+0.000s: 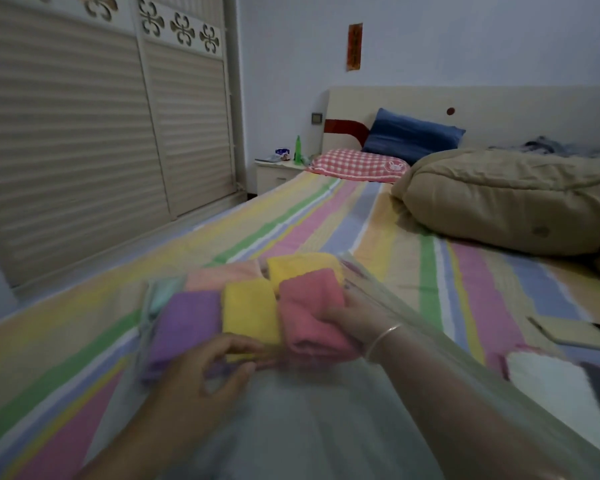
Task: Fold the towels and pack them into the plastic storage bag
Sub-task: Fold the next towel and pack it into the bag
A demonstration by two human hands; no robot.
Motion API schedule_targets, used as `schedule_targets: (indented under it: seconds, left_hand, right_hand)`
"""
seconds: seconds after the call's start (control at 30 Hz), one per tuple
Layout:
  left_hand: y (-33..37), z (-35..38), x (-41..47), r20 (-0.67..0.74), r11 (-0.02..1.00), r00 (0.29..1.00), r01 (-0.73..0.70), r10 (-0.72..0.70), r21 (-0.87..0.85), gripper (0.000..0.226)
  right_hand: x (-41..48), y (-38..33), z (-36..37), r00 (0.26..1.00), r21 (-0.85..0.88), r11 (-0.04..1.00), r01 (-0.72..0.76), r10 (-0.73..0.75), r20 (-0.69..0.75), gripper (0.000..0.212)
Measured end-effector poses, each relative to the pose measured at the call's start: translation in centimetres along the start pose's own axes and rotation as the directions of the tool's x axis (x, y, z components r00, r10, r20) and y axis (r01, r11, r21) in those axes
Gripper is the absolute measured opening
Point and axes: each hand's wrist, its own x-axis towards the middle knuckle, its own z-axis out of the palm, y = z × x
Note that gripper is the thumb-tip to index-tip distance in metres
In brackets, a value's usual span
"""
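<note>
A clear plastic storage bag (326, 420) is being kept flat on the striped bed (465, 271), and it serves as the landmark here. Inside it, folded towels are being packed side by side: a purple towel (187, 323), a yellow towel (250, 317) and a pink towel (309, 313), with another yellow one behind. The pink towel is being gripped by the right hand (357, 323), its grip curled round the cloth inside the bag. The left hand (201, 379) is being held at the bag's near edge, fingers bent; what its grip is pinching cannot be told through the blur. Right of the bag, a white towel (548, 379) is lying.
</note>
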Motion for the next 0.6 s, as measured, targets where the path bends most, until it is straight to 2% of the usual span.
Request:
schedule_targets:
  seconds: [0.07,0.13,0.23,0.33,0.37,0.53,0.57,0.6]
  left_hand:
    - [-1.2,0.7,0.7,0.023,0.999,0.999,-0.043,0.043,0.008,0.034]
    - [-2.4,1.1,0.8,0.073,0.998,0.996,-0.062,0.060,0.021,0.028]
    - [-3.8,1.4,0.3,0.092,0.997,0.994,-0.068,0.065,0.034,0.026]
    - [-4.3,1.8,-0.3,0.065,0.995,0.995,-0.079,0.075,0.063,0.029]
    - [-4.4,2.0,-0.4,0.055,0.995,0.996,-0.080,0.077,0.064,0.029]
    - [-4.5,2.4,-0.7,0.039,0.998,0.998,-0.052,0.050,0.029,0.029]
    - [-4.6,2.4,-0.8,0.042,0.999,0.998,-0.048,0.047,0.021,0.030]
    - [-4.5,2.4,-0.8,0.047,0.999,0.998,-0.046,0.045,0.021,0.029]
  right_hand:
    - [2.0,-0.7,0.7,1.000,-0.089,0.996,-0.028,0.026,-0.016,0.068]
    - [3.7,-0.1,1.4,0.998,-0.050,0.997,-0.064,0.064,0.000,0.062]
    - [4.6,0.3,0.9,0.997,-0.124,0.990,-0.064,0.070,0.045,0.050]
    - [5.2,0.1,0.9,0.964,0.092,0.982,-0.165,0.141,0.225,0.053]
    - [5.4,0.2,1.0,0.959,0.111,0.978,-0.176,0.145,0.245,0.057]
    - [4.8,0.1,1.9,0.973,0.071,0.978,-0.194,0.183,0.139,0.068]
    - [4.4,0.0,2.0,0.986,-0.013,0.989,-0.144,0.145,0.079,0.071]
    - [3.9,-0.4,2.1,0.996,-0.147,0.985,-0.087,0.082,-0.039,0.071]
